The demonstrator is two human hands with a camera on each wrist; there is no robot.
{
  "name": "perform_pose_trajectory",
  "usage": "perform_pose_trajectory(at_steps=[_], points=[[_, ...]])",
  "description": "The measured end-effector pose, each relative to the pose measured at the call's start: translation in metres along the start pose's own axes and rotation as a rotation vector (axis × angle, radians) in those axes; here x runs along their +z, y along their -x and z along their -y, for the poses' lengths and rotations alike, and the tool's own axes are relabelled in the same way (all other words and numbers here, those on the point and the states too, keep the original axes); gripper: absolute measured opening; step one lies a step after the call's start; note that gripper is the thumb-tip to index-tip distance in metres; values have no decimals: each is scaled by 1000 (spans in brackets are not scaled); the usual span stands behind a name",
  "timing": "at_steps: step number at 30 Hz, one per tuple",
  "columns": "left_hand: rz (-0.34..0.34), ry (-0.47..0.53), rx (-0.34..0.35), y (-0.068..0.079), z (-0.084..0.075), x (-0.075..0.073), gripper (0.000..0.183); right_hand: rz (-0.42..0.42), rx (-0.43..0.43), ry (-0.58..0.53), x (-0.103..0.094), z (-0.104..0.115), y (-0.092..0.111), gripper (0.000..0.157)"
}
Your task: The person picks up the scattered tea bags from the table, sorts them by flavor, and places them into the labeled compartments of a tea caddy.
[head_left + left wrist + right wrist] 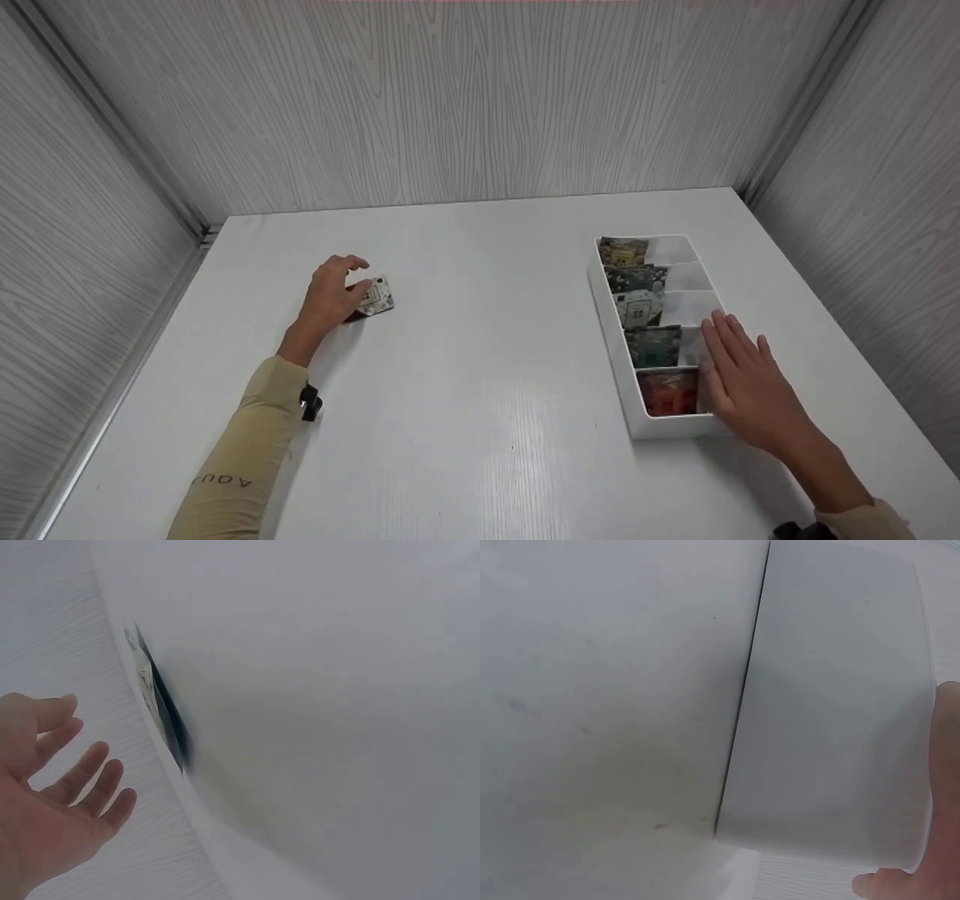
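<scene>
On the left of the table lies a small pale printed sachet (pixel 379 296), with what looks like a darker one under it. My left hand (pixel 330 292) is over its near left side, thumb and fingers loosely curved and spread. In the left wrist view a gap shows between the hand (pixel 64 802) and the sachets (pixel 156 701), seen edge-on. My right hand (pixel 750 390) rests with straight fingers along the right rim of a white divided box (pixel 679 429). In the right wrist view the fingers (pixel 946 787) lie at the top edge of the box's end wall (pixel 825 712).
Inside the box's row of compartments stand a yellowish sachet (pixel 622 253), a dark one (pixel 634 279), a pale one (pixel 637 309), a green one (pixel 652 346) and a red one (pixel 669 394). Grey wood-grain panels (pixel 480 105) enclose the white table (pixel 480 360) at the back and sides.
</scene>
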State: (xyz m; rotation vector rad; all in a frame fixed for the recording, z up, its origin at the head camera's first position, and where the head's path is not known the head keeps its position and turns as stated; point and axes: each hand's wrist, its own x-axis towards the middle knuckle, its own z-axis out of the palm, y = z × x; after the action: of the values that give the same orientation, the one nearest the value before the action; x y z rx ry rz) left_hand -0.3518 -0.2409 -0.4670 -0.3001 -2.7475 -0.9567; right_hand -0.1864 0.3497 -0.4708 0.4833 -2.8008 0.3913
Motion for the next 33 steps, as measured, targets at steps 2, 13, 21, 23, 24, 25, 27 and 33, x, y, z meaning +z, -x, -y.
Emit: perform_pose_trajectory(at_steps=[2, 13, 21, 23, 24, 25, 27, 33], points=[[33, 11, -2, -1, 4, -1, 32, -4, 1, -5, 0, 0, 0, 59], [219, 68, -34, -2, 21, -6, 42, -11, -3, -1, 0, 1, -1, 59], [262, 14, -76, -4, 22, -3, 44, -26, -6, -3, 0, 0, -1, 59], [259, 8, -69, -4, 21, -3, 41, -26, -9, -3, 0, 0, -1, 59], [258, 7, -65, -4, 20, -3, 40, -26, -9, -4, 0, 0, -1, 59], [256, 2, -63, -4, 19, -3, 40, -26, -9, -5, 0, 0, -1, 59], [244, -6, -57, -5, 18, -3, 37, -28, -8, -5, 0, 0, -1, 58], [177, -13, -56, -5, 13, -1, 32, -26, -3, -11, -1, 0, -1, 58]])
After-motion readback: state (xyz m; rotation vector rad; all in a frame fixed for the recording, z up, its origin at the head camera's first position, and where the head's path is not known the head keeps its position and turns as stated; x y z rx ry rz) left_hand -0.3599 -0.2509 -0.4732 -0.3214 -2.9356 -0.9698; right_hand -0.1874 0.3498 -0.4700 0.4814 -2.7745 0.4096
